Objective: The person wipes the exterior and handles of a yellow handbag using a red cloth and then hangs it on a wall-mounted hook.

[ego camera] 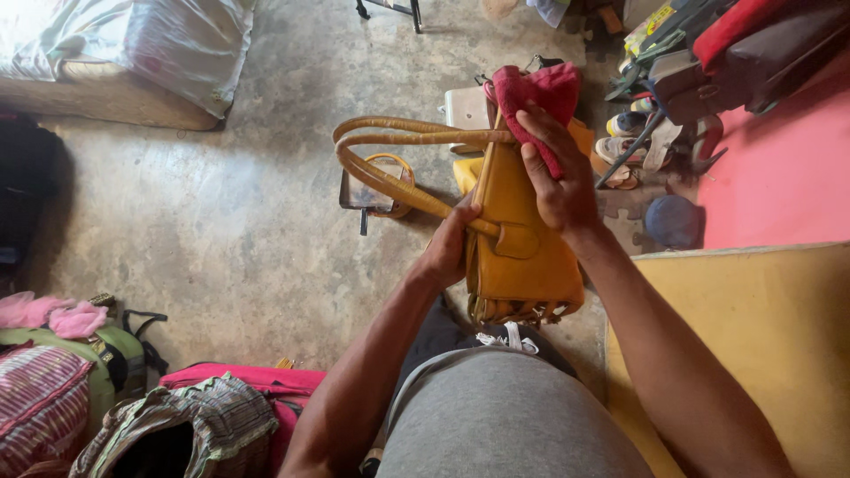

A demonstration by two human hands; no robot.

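Head view: yellow handbag (522, 239) held upright over the lap, above the concrete floor (239, 221)
Bag side is gripped by left hand (450, 243) near the handles (398, 150); red cloth (536, 97) is clenched in right hand (558, 177), pressed on the bag top

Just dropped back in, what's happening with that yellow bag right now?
A seated person holds a mustard-yellow handbag upright over their lap. The left hand grips the bag's side below its two looped handles, and the right hand presses a red cloth against the top edge of the bag. Other bags lie on the concrete floor to the left.
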